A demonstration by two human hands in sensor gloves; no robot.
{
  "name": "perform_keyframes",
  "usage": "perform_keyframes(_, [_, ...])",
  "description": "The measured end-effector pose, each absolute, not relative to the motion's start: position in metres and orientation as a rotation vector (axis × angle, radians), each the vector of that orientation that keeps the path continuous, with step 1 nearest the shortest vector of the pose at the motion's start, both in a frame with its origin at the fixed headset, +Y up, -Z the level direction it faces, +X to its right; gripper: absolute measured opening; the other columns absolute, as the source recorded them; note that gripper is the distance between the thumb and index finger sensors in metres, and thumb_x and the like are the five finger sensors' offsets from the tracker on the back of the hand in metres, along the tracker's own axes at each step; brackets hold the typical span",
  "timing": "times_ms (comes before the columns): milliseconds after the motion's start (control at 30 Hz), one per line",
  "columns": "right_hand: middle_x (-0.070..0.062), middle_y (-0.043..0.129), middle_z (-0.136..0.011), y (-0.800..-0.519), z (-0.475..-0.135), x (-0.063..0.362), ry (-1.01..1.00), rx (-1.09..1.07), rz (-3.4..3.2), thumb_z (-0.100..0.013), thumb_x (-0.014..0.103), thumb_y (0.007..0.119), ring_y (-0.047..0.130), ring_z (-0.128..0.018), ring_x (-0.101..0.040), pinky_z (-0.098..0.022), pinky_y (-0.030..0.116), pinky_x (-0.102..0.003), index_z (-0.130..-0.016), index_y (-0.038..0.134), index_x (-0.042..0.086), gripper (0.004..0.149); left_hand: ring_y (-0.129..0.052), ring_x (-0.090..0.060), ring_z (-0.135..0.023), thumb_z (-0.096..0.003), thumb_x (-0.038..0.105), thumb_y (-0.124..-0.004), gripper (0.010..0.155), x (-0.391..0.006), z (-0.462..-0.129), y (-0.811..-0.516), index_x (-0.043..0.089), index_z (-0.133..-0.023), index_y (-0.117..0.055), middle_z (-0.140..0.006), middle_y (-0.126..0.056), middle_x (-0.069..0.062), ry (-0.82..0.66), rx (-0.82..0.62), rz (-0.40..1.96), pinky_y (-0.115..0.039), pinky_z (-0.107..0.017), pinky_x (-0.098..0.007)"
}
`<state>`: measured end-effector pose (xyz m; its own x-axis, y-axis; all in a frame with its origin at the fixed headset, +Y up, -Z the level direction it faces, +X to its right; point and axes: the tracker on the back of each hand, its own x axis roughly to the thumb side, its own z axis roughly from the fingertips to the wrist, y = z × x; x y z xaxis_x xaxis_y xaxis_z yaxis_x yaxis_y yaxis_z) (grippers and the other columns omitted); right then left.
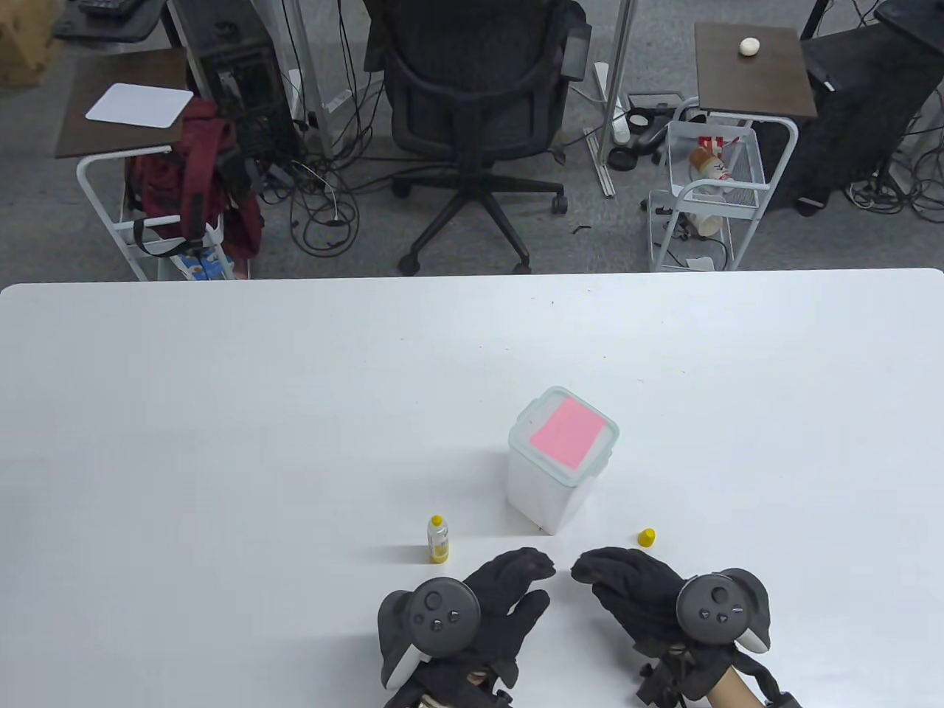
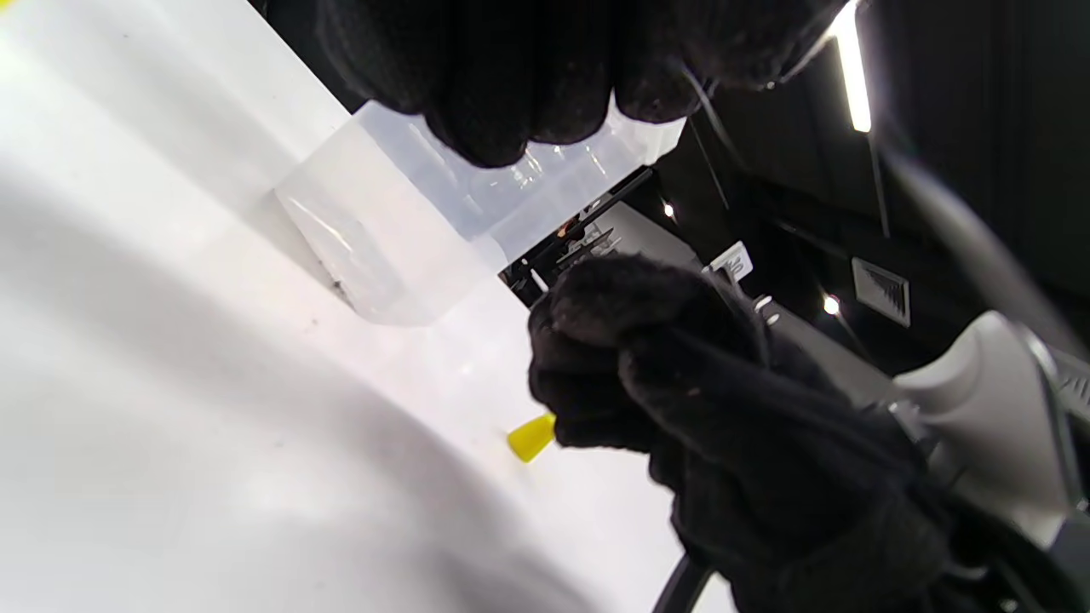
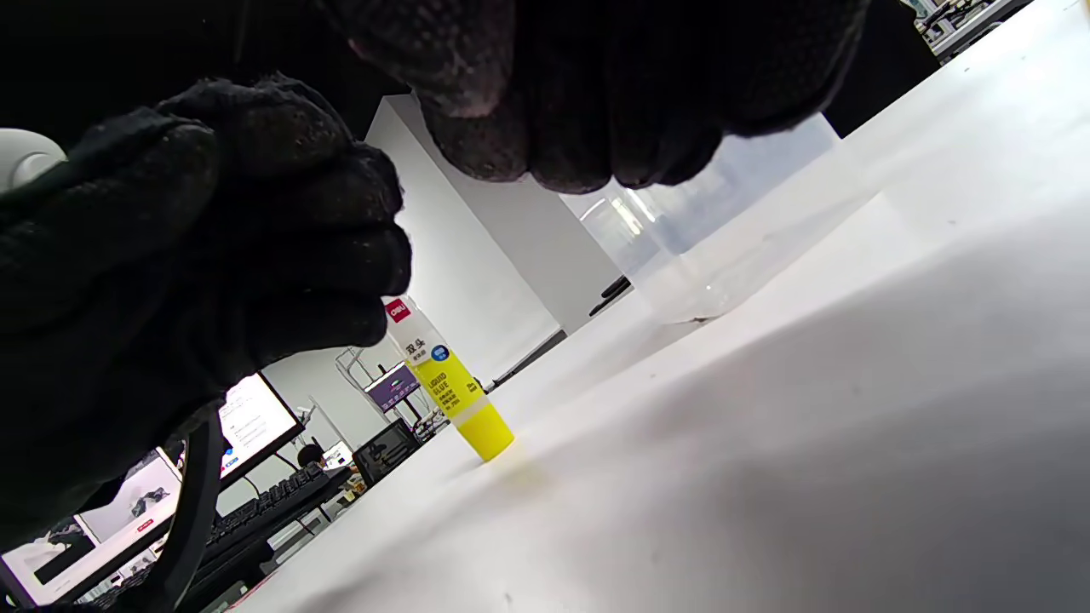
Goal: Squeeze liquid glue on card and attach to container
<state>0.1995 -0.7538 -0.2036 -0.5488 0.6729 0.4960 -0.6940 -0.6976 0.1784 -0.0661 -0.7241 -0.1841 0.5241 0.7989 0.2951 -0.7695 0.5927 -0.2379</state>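
A translucent plastic container stands upright on the white table, lid on. A pink card lies flat on its lid. Left of the container stands a small yellow glue bottle, uncapped; its label shows in the right wrist view. The bottle's yellow cap sits on the table to the container's right, also visible in the left wrist view. My left hand and right hand rest near the front edge, in front of the container, fingers loosely curled and holding nothing.
The white table stretches wide to the left and back. Beyond its far edge are an office chair, a wire cart and a side table with a red backpack.
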Motion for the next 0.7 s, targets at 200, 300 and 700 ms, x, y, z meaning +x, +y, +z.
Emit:
perform_keyframes(200, [-0.011, 0.079, -0.096, -0.755, -0.203, 0.199, -0.033, 0.706, 2.232, -0.057, 0.027, 0.068, 0.083, -0.077, -0.035, -0.06, 0.073, -0.049, -0.092, 0.077, 0.017, 0.037, -0.081, -0.018, -0.092, -0.0492, 0.051, -0.067, 0.05, -0.094, -0.172, -0.689, 0.039, -0.098, -0.062, -0.103, -0.072, 0.011, -0.449, 0.176, 1.087, -0.07, -0.073, -0.034])
perform_keyframes(300, [-0.011, 0.079, -0.096, -0.754, -0.203, 0.199, -0.039, 0.712, 2.236, -0.057, 0.027, 0.067, 0.083, -0.077, -0.035, -0.061, 0.073, -0.048, -0.092, 0.077, 0.017, 0.037, -0.069, -0.013, -0.103, -0.0493, 0.056, -0.066, 0.058, -0.125, -0.169, -0.676, 0.044, -0.103, -0.047, -0.111, -0.057, 0.017, -0.337, 0.322, 1.099, -0.065, -0.08, -0.032])
perform_keyframes(700, [-0.011, 0.079, -0.096, -0.754, -0.203, 0.183, -0.039, 0.762, 2.24, -0.057, 0.028, 0.067, 0.084, -0.076, -0.035, -0.06, 0.074, -0.048, -0.092, 0.077, 0.017, 0.037, -0.04, -0.028, -0.117, -0.0408, 0.059, -0.085, 0.102, -0.172, -0.229, -0.755, 0.036, -0.111, -0.014, -0.123, -0.02, 0.004, -0.027, -0.166, 1.083, -0.046, -0.089, -0.036])
